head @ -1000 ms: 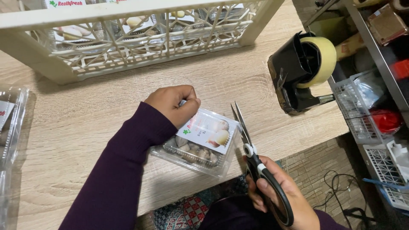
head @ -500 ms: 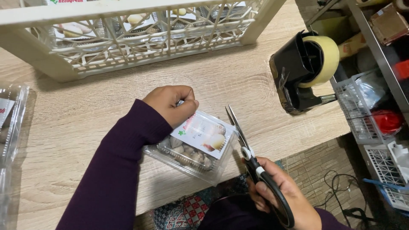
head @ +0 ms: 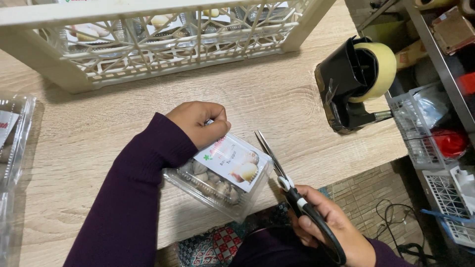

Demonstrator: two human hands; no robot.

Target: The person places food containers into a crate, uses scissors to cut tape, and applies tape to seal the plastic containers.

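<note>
At the left edge of the wooden surface point(head: 89, 148) lay part of another clear plastic pack point(head: 12, 138), cut off by the frame. Behind, a cream lattice crate point(head: 163, 44) stood along the far side, with more packs showing dimly through its openings. Near the front edge sat the clear clamshell box point(head: 220, 180), a white label across its lid and small pale bulbs, probably garlic, visible through the walls. The left hand point(head: 200, 123) was curled together on the box's far corner, pressing it to the wood. Such a box looked light, thin and springy; it would likely flex, slide on the smooth wood and crack if squeezed, so a hold by the stiffer rim or corners seemed safest. Just right of the box, the scissors point(head: 289, 185) pointed away from the person, blades nearly shut, tips close to the box's right edge. The right hand point(head: 329, 232) was clamped through the black handles. Farther right stood a black tape dispenser point(head: 354, 84), and beyond the surface's edge, shelves held baskets point(head: 420, 123).
</note>
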